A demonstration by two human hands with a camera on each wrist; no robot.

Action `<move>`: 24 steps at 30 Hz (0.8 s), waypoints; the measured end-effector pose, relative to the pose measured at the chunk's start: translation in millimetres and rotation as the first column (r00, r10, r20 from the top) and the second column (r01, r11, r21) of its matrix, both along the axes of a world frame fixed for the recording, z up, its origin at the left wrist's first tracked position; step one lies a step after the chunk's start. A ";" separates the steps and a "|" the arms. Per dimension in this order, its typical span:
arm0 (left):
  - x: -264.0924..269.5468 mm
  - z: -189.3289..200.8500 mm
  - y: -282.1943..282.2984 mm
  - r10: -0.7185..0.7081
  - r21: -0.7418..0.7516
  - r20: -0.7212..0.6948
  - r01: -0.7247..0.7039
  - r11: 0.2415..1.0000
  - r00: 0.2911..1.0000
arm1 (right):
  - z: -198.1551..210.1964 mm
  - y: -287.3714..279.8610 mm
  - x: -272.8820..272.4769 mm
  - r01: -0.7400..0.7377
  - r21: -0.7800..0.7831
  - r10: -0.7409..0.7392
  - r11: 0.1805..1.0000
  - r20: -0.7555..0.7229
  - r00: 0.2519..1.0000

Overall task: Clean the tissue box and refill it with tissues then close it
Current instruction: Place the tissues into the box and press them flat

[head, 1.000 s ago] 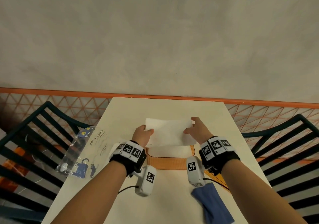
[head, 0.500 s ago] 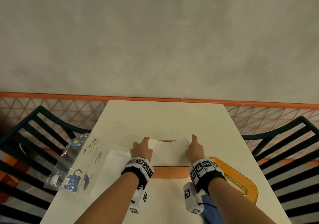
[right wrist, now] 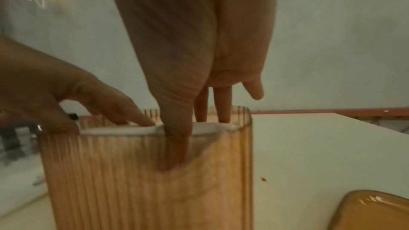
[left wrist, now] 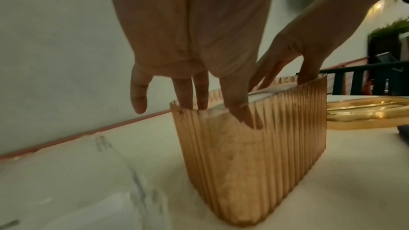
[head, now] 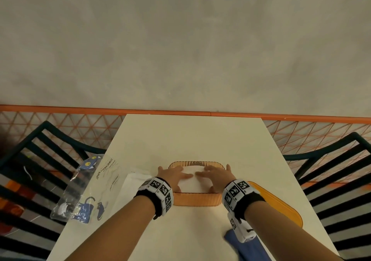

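Note:
The orange ribbed tissue box stands open at the middle of the table, with a white tissue stack inside it. My left hand and right hand lie flat on the stack, fingers straight and pointing inward, almost meeting. In the left wrist view the left hand's fingertips dip past the rim of the box. The right wrist view has the right thumb down inside the near wall of the box, beside the tissues. The orange lid lies right of the box.
A clear plastic tissue wrapper with blue print lies at the left table edge, with more white tissue beside it. A blue cloth sits near my right forearm. Dark slatted chairs flank the table; a wall stands behind.
Both hands held the tissue stack above the box, then lowered it in. Now the hands have let go of its ends and press flat on top.

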State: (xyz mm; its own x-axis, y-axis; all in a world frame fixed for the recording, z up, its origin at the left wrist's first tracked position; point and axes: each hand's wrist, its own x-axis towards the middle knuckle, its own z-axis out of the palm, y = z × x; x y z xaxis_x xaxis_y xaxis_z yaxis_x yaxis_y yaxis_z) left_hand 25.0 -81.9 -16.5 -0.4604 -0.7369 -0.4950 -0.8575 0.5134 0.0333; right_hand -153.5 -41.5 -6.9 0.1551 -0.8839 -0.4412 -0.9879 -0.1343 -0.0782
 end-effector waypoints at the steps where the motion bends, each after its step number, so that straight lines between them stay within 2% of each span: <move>1: 1.2 -2.3 0.5 0.009 0.007 0.002 -0.009 1.000 1.000 | -1.5 -0.3 -0.8 0.000 0.033 0.000 0.999 -0.007 1.000; 7: -2.7 -15.3 0.5 0.028 -0.020 -0.002 -0.028 0.999 1.000 | -0.9 0.8 4.1 0.033 0.102 -0.031 0.994 -0.023 0.999; 12: -2.8 -17.0 -3.9 0.051 0.007 -0.023 -0.051 0.999 0.998 | -0.7 -3.0 7.7 0.179 0.164 -0.189 0.970 0.044 0.981; 17: -0.2 -11.5 3.6 0.063 0.009 -0.058 -0.062 0.998 0.996 | -4.2 -1.6 2.1 0.128 0.138 -0.133 0.982 0.031 0.991; 18: 2.1 -8.7 7.6 0.072 -0.008 -0.097 -0.073 0.997 0.993 | -4.1 -0.6 -0.1 0.107 0.123 -0.112 0.987 0.029 0.993; 20: 13.4 -0.3 18.9 0.091 -0.096 -0.282 -0.122 0.988 0.955 | -2.8 0.8 -3.1 0.066 0.084 -0.068 0.994 0.027 0.997; 22: 34.2 7.1 30.2 0.099 -0.223 -0.529 -0.250 0.942 0.843 | -0.8 2.6 -4.8 0.039 0.017 -0.040 0.999 0.044 0.998; 24: 62.2 11.0 35.6 0.129 -0.284 -0.690 -0.431 0.857 0.712 | 1.4 6.4 -6.3 0.024 -0.125 -0.016 0.992 0.069 0.998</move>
State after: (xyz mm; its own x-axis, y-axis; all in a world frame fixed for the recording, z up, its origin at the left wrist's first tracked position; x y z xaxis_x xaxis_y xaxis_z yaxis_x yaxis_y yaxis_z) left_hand 87.2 -46.3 -5.4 -0.2850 -0.9380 0.1974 -0.8135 0.3456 0.4676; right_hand -159.8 -35.1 -5.6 0.1626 -0.9349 -0.3156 -0.9834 -0.1276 -0.1287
